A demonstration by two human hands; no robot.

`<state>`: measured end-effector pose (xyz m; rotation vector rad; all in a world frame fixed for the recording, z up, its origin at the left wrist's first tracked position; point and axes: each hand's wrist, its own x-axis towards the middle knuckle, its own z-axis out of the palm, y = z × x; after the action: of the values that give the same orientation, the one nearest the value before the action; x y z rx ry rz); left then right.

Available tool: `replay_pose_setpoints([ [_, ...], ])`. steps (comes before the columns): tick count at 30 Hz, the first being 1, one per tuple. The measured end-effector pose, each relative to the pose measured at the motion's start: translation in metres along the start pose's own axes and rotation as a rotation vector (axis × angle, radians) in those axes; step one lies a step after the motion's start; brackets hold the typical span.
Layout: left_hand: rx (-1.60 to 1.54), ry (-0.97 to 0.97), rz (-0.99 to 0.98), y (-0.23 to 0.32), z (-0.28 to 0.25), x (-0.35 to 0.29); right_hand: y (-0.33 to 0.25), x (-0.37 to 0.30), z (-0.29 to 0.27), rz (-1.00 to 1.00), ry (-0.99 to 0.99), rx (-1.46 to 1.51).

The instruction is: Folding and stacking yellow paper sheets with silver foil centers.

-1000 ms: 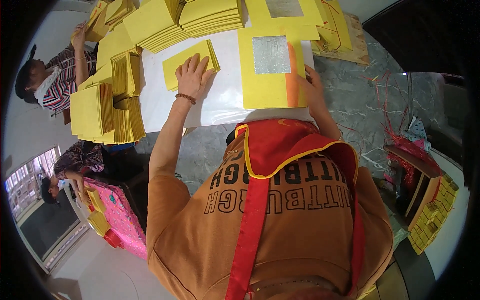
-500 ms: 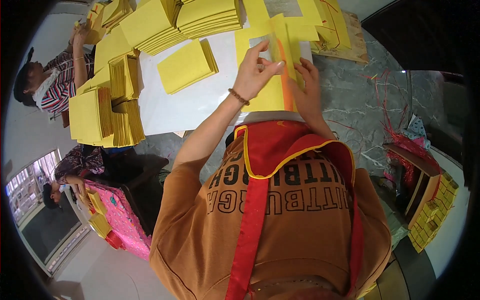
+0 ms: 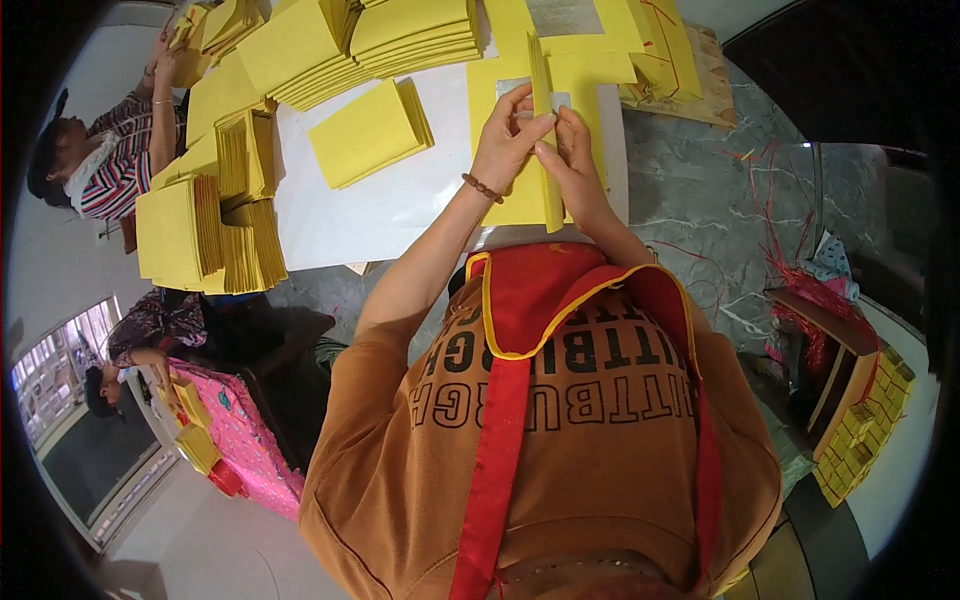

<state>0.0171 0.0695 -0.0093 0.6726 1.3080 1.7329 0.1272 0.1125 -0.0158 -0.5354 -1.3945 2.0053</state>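
We have both hands close together near the upper middle of the frame, the left hand point(image 3: 508, 140) and the right hand point(image 3: 574, 165) pinching one yellow sheet point(image 3: 553, 203) from its two sides. That sheet shows as a narrow upright band above a flat yellow stack point(image 3: 500, 208); whether it is folded or rolled there we cannot tell, because our fingers cover its middle. A silver patch point(image 3: 508, 88) shows in part behind the fingers, on the yellow stack. To do this step well, we would judge it best to keep thumbs and fingertips level along the band, so that both long edges run parallel, and to press evenly from the middle toward each end. The upper end reaches well past our fingers and the lower end hangs free toward us, so either could skew if we squeeze at only one spot. Soft paper like this probably creases where it is first pinched, so we should line up the edges before pressing hard. A light touch should also spare the silver patch and keep the flat stack square on the white bench point(image 3: 445, 100). Left of our hands, a folded yellow bundle point(image 3: 365, 135) lies apart on the bench, leaving our left wrist room to work.
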Motion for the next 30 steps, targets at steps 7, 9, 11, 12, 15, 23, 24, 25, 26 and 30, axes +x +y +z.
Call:
replay_pose_setpoints([
  [7, -0.028, -0.012, 0.005, -0.006, -0.005, -0.001, -0.014, -0.002, 0.001, 0.100, -0.139, -0.167],
  [9, -0.008, -0.025, -0.022, -0.004, -0.005, -0.003, -0.018, -0.004, 0.001, 0.120, -0.120, -0.165],
  [11, -0.015, -0.030, -0.038, -0.001, -0.004, -0.003, -0.019, -0.004, 0.001, 0.107, -0.128, -0.172],
  [12, -0.021, -0.037, -0.055, 0.000, -0.004, -0.003, -0.019, -0.004, 0.001, 0.094, -0.135, -0.179],
  [15, 0.009, -0.048, -0.058, 0.001, -0.004, -0.002, -0.015, -0.004, 0.001, 0.095, -0.126, -0.223],
  [23, -0.027, -0.055, -0.035, -0.010, -0.010, 0.000, -0.014, -0.006, -0.003, 0.119, -0.129, -0.160],
  [24, -0.023, -0.056, -0.030, -0.010, -0.010, 0.000, -0.013, -0.006, -0.004, 0.122, -0.130, -0.181],
  [25, -0.023, -0.056, -0.031, -0.010, -0.010, 0.000, -0.011, -0.005, -0.004, 0.123, -0.129, -0.181],
  [26, -0.025, -0.056, -0.037, -0.010, -0.010, 0.000, -0.009, -0.005, -0.005, 0.119, -0.128, -0.152],
  [30, 0.004, -0.059, -0.058, -0.010, -0.011, 0.000, -0.013, -0.005, -0.001, 0.138, -0.118, -0.107],
])
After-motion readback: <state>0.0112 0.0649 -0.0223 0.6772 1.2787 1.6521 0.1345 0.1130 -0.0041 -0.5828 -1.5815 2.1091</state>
